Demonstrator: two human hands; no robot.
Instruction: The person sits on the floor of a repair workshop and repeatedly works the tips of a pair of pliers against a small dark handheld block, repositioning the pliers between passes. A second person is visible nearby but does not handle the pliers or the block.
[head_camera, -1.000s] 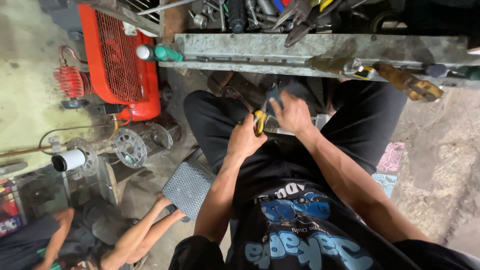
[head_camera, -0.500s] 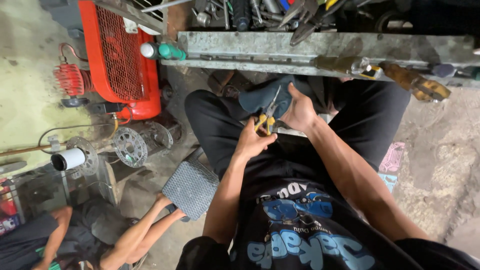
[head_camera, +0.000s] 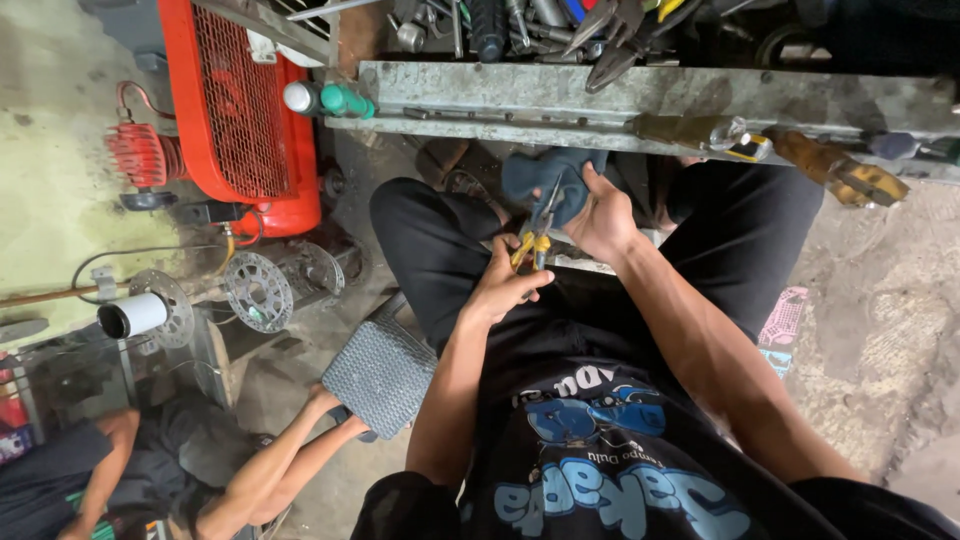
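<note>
- The left hand (head_camera: 505, 285) had its fingers clamped on the yellow-handled pliers (head_camera: 537, 232).
- The right hand (head_camera: 603, 215) had its fingers closed around a dark blue cloth (head_camera: 545, 180), above the lap, just below the metal desk (head_camera: 640, 100).

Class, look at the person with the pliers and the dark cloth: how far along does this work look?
Done: nothing finished shows. In hand: the left hand holds yellow-handled pliers, their tip at a dark blue cloth bunched in the right hand, over the lap. Left: whatever lies inside the cloth is hidden, so the remainder cannot be judged. More tools lie on the metal bench ahead.
</note>
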